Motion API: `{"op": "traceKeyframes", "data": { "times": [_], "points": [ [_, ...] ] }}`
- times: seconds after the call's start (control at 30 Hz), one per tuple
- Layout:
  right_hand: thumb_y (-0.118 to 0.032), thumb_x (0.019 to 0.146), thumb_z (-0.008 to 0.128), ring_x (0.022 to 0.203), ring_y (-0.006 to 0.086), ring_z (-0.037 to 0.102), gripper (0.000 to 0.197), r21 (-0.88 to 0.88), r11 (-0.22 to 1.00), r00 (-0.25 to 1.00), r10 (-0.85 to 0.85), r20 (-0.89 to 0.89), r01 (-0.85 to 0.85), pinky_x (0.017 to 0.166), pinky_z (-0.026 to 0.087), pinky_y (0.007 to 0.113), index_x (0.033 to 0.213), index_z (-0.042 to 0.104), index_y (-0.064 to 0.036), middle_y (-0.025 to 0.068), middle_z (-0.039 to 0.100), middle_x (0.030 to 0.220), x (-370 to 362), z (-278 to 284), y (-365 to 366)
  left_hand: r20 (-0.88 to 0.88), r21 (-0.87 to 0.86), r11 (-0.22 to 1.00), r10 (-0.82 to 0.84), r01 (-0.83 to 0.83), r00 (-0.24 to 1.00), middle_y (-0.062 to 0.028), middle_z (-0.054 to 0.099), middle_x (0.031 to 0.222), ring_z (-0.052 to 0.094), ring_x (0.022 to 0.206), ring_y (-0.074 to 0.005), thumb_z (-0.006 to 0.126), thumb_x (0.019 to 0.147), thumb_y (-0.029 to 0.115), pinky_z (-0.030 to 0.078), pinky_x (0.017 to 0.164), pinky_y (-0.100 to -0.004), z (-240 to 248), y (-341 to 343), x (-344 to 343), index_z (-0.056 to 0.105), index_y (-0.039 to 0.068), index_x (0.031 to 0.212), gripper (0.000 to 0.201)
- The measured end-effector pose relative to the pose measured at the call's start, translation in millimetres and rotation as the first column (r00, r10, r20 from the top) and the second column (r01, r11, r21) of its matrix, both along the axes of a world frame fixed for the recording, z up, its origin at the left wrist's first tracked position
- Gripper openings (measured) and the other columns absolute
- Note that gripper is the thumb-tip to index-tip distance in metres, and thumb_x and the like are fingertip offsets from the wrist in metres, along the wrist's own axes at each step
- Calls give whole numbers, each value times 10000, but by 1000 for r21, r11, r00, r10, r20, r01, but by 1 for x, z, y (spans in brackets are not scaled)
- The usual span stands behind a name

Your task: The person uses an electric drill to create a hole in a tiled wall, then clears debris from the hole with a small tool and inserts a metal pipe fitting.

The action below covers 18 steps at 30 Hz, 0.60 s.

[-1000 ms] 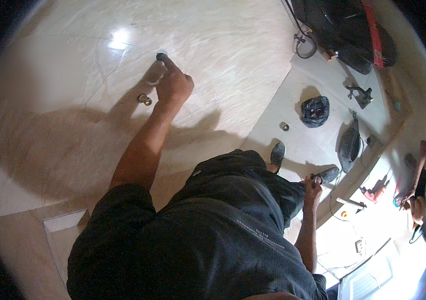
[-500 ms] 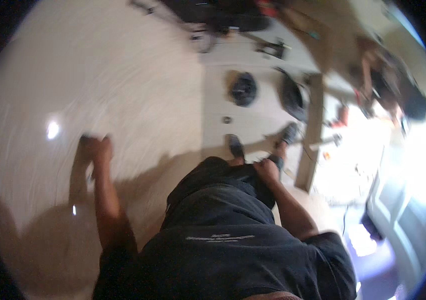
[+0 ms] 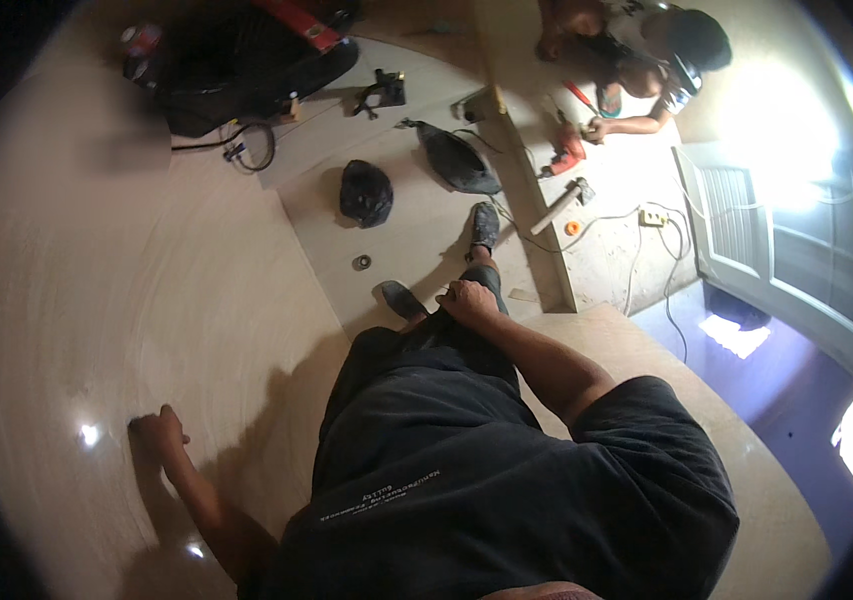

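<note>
My left arm reaches out to the left, and my left hand [image 3: 159, 437] is closed against a glossy beige surface [image 3: 77, 330]. A dark spot shows at its knuckles; I cannot tell whether it is a held thing or shadow. My right hand [image 3: 469, 302] lies at the right thigh of my dark shorts [image 3: 417, 335], fingers bent inward. Whatever it may hold is hidden.
Ahead lie a black bag [image 3: 366, 193], a dark pouch [image 3: 457, 158] and a roll of tape [image 3: 362, 262]. On a ledge are a hammer [image 3: 559, 207], a red power tool [image 3: 565, 152] and a power strip [image 3: 653, 216] with cords. Another person [image 3: 637, 60] crouches there.
The view has swung, and the floor things now appear farther left and sharper. My left hand sits lower in the picture, still at the beige surface. My right hand stays at the thigh.
</note>
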State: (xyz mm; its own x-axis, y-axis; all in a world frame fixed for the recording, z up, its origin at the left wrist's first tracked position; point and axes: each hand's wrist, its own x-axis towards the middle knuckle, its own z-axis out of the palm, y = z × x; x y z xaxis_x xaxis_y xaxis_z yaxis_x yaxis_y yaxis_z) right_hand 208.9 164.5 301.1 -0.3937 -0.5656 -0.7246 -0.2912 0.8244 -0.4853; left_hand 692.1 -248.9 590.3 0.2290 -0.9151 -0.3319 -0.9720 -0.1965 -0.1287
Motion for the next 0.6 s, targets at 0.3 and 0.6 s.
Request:
{"op": "traceKeyframes", "data": {
  "times": [0.3,0.6],
  "points": [
    [-355,996,484,1045,506,643,376,-44,924,922,-382,-60,380,906,501,582,1178,562,-36,301,681,1098,-49,-10,26,-246,252,957,204,-141,948,-181,648,785,661,527,-302,582,937,291,608,518,-372,6,4,-54,472,-133,1024,447],
    [-359,1033,395,1087,509,629,387,32,903,903,-429,-23,429,933,494,578,1242,560,-77,327,655,1150,-87,-24,46,-196,209,928,348,-308,917,-206,635,1023,683,666,-315,568,976,375,471,461,-354,16,12,-98,465,9,1147,417]
  ]
}}
